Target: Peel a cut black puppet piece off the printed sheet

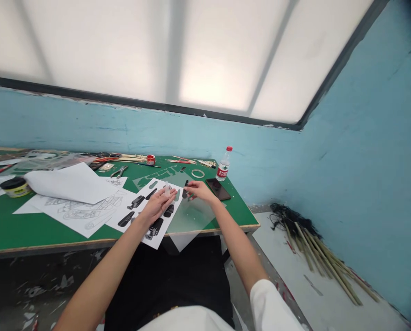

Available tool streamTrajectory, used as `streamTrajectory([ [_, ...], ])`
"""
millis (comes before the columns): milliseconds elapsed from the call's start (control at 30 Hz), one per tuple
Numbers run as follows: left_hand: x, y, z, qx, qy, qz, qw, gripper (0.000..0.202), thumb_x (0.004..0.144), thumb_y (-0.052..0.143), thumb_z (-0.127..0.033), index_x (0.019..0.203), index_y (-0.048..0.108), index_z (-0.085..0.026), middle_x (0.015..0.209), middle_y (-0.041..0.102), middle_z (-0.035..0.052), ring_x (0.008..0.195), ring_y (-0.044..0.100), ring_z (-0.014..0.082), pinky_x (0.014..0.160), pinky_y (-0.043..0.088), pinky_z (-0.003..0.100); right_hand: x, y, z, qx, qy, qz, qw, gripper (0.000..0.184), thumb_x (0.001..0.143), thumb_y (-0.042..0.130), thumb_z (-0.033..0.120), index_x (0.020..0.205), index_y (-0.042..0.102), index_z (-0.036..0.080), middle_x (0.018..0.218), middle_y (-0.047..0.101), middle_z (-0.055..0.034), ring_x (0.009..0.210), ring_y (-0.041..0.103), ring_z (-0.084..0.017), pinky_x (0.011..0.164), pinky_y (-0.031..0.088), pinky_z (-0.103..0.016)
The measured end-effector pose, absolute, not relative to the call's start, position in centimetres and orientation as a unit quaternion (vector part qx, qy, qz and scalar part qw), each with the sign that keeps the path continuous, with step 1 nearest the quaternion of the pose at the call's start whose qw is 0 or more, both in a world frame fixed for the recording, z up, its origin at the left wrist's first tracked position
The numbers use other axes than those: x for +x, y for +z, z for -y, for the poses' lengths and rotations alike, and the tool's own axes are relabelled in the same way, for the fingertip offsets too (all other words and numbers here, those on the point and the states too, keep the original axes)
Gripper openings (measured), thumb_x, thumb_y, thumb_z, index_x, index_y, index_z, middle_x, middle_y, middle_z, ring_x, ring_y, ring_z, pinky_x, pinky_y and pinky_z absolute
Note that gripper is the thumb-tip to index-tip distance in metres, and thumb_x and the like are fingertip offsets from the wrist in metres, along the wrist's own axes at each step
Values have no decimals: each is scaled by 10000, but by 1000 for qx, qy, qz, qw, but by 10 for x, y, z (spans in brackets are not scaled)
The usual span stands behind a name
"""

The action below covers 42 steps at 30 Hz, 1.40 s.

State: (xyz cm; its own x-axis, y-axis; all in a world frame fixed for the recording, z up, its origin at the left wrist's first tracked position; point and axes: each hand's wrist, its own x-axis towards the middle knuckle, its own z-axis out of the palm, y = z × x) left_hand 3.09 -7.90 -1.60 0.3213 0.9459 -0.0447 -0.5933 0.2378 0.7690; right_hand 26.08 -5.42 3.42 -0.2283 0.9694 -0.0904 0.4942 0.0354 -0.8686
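My left hand (pixel 159 203) rests over a white sheet printed with black shapes (pixel 146 211) on the green table (pixel 26 230). Its fingers curl around a small pale piece that I cannot name. My right hand (pixel 198 191) hovers just to the right, fingers pinched near a small black cut-out piece (pixel 185 188). A clear plastic sheet (pixel 191 214) lies under and in front of the right hand. A black phone (pixel 218 189) lies just beyond it.
A water bottle (pixel 224 164) stands at the table's far right. White drawing sheets (pixel 71 193), a black-lidded jar (pixel 15 186), pliers (pixel 119 172), a tape ring (pixel 197 174) and a red pot (pixel 151 159) lie around. Bamboo sticks (pixel 326 262) lie on the floor by the blue wall.
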Motion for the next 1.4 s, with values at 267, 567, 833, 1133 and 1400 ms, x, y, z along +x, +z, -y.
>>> streamTrajectory([
  [267,34,-22,79,382,457,-292,749,336,1017,734,-330,1301,675,-160,1329,696,109,1148,714,253,962,640,462,244,-3,36,-475,464,610,433,282,1059,692,419,1130,694,146,1017,719,-32,816,700,-144,730,627,-303],
  [567,31,-21,81,442,414,-259,753,349,1012,740,-324,1315,676,-162,1344,695,111,1171,709,260,995,628,482,244,-14,45,-448,465,626,438,286,1035,730,410,945,687,142,821,680,25,645,620,-97,623,558,-241],
  [833,28,-26,80,462,403,-259,747,352,1013,739,-319,1325,675,-169,1341,699,107,1161,713,255,989,631,477,240,-14,49,-425,453,647,442,305,991,780,422,901,691,144,824,690,20,690,645,-113,672,571,-265],
  [1133,30,-22,84,461,398,-251,752,347,1008,747,-304,1320,682,-166,1351,702,109,1182,713,261,1013,624,491,238,-11,52,-419,417,657,468,365,929,817,497,888,714,150,802,693,14,711,647,-129,705,568,-291],
  [1400,31,-21,86,461,386,-240,762,353,1001,752,-277,1329,683,-168,1384,693,114,1226,699,272,1053,605,512,240,-6,51,-425,399,649,488,333,988,761,476,919,704,155,808,684,22,714,646,-136,717,563,-299],
])
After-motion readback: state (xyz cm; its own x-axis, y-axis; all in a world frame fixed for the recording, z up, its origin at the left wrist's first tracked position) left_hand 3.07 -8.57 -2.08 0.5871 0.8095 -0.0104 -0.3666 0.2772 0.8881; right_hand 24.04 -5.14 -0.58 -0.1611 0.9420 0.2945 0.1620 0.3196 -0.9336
